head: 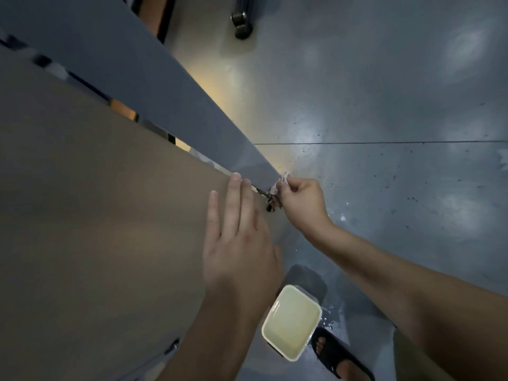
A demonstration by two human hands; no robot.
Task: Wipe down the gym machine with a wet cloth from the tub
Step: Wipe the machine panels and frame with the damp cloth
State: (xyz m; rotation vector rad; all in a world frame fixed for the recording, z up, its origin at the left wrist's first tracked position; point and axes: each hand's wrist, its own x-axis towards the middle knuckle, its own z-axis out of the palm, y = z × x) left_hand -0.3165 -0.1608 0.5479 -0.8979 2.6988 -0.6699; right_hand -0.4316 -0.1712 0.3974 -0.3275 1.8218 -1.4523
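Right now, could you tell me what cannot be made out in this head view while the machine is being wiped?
Head view:
The cloth: mostly bunched inside the right hand; size and wetness unclear.
The gym machine: cut off by left and top edges, upper part blurred; type unclear.
The dark fitting below the cloth: too small and dim.
The tub: near corner hidden by the left forearm.

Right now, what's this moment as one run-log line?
left hand flat on brown panel | right hand pinches cloth at end of grey beam | tub of liquid below
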